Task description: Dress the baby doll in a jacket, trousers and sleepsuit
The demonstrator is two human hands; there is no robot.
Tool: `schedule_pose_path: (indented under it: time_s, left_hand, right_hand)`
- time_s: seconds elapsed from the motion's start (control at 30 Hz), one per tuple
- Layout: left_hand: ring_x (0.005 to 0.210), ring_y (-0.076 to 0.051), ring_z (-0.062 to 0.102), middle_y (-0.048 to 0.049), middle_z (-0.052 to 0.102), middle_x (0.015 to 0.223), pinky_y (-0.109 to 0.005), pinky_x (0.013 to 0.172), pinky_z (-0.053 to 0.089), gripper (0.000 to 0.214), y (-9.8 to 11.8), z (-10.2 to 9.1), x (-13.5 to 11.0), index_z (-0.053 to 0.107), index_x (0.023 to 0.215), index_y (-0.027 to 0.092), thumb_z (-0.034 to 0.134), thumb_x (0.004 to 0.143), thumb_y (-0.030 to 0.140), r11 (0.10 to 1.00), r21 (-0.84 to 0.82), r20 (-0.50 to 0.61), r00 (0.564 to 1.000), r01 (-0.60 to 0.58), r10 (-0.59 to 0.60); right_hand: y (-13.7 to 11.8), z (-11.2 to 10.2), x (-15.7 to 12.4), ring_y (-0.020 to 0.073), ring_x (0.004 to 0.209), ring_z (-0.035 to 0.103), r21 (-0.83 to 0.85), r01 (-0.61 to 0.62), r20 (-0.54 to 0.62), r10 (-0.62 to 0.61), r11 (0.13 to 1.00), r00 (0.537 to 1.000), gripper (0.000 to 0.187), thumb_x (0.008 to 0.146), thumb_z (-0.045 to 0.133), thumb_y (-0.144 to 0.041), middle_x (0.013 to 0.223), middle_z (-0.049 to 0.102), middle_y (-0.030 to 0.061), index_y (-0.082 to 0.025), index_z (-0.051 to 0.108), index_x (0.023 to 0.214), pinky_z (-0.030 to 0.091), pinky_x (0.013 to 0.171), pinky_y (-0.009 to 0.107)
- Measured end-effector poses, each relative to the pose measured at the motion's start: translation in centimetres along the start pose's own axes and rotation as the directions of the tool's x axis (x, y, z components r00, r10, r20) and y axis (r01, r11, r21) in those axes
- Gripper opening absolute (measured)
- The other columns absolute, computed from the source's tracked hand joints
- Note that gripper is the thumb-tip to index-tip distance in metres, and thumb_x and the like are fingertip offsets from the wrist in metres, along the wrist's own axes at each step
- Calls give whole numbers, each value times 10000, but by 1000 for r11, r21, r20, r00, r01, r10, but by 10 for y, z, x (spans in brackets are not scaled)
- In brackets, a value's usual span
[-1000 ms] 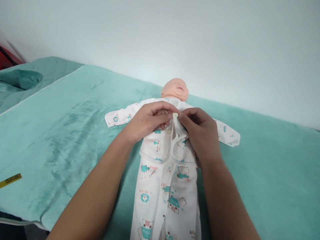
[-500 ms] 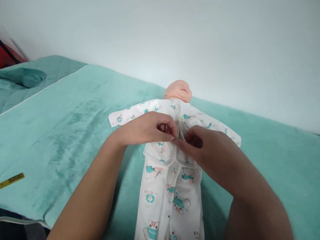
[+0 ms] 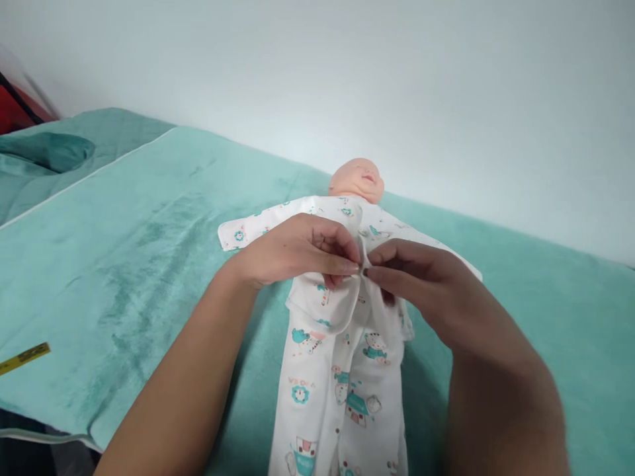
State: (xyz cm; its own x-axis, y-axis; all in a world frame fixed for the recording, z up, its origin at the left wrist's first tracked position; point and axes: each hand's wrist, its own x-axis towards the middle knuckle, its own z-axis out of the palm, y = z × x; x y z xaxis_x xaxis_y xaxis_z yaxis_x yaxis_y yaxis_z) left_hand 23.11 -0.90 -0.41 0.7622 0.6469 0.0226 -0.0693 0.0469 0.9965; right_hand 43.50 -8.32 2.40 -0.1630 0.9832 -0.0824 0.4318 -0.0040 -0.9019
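A baby doll [image 3: 354, 180] lies on its back, its head toward the wall. It wears a white printed baby jacket [image 3: 322, 307] and matching white trousers [image 3: 317, 403]. My left hand [image 3: 312, 248] pinches the jacket's left front edge between thumb and fingers at the middle of the chest. Close against it, my right hand [image 3: 411, 264] pinches the other front edge, with a small dark dot, perhaps a snap, at its fingertips. The two edges meet between my hands. Part of the jacket's front is hidden behind my fingers.
Under the doll spreads a teal plush bed cover [image 3: 163, 277]. A white wall [image 3: 347, 79] rises behind it. A yellow strip [image 3: 24, 357] lies at the left, and something red [image 3: 17, 109] stands in the far left corner.
Both hands have drawn closer together at the chest. My right hand now grips the jacket's edge and has lifted it slightly, baring more of the trousers' waist.
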Motion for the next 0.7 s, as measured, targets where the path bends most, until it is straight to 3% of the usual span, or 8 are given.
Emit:
schedule_pose_path:
  time_s: [0.17, 0.33, 0.7]
  left_hand:
    - [631, -117, 658, -21, 692, 709, -241, 614, 548, 54, -4, -1, 3, 715, 848, 154, 734, 799, 166, 999, -26, 8, 1000, 28, -28]
    - [610, -95, 647, -4, 686, 712, -217, 590, 534, 85, -9, -4, 4, 692, 850, 151, 745, 785, 132, 994, -108, 19, 1000, -18, 20]
    - [592, -91, 633, 0, 681, 713, -210, 554, 511, 109, -6, 1, 6, 646, 850, 143, 732, 786, 157, 999, -52, 7, 1000, 13, -12]
  right_hand:
    - [10, 2, 9, 104, 544, 544, 184, -60, 65, 49, 981, 997, 204, 856, 687, -372, 626, 625, -10, -199, 670, 747, 444, 518, 232]
    - [13, 2, 10, 87, 523, 537, 249, -65, 79, 47, 966, 996, 213, 856, 703, -353, 620, 646, -4, -186, 660, 731, 439, 491, 207]
    - [25, -2, 11, 83, 562, 564, 337, -45, 157, -10, 940, 988, 214, 919, 645, -369, 666, 637, -3, -191, 661, 801, 422, 465, 184]
